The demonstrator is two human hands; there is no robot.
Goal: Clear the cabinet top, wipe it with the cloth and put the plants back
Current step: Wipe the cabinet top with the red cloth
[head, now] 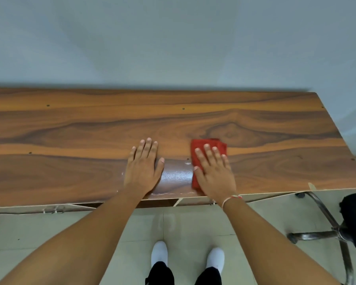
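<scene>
Right now the wooden worktop carries nothing but the person's two hands and a folded red cloth. No plants show anywhere in view, so where they were put I cannot tell. The right hand lies flat on the cloth near the front edge, fingers straight and slightly spread, pressing rather than gripping. The left hand rests palm-down on the bare wood just beside it, fingers straight and close together, holding nothing. Between the two hands sits a shiny wet patch, with small droplets along the front edge.

By my judgement the wiping is under way and only a small part of the surface looks damp, so most of the top remains to be covered.

Several things could go wrong from here. Because the cloth is only pressed under a flat palm, a quick stroke could let it bunch or slip out from under the hand. It lies close to the front edge, so a pull towards the body could drag it off onto the floor. Moisture at that edge could run over and drip onto the tiles near the white shoes, making a slippery spot. An office chair base stands close on the right, and sidestepping towards that end could catch a foot on it.
</scene>
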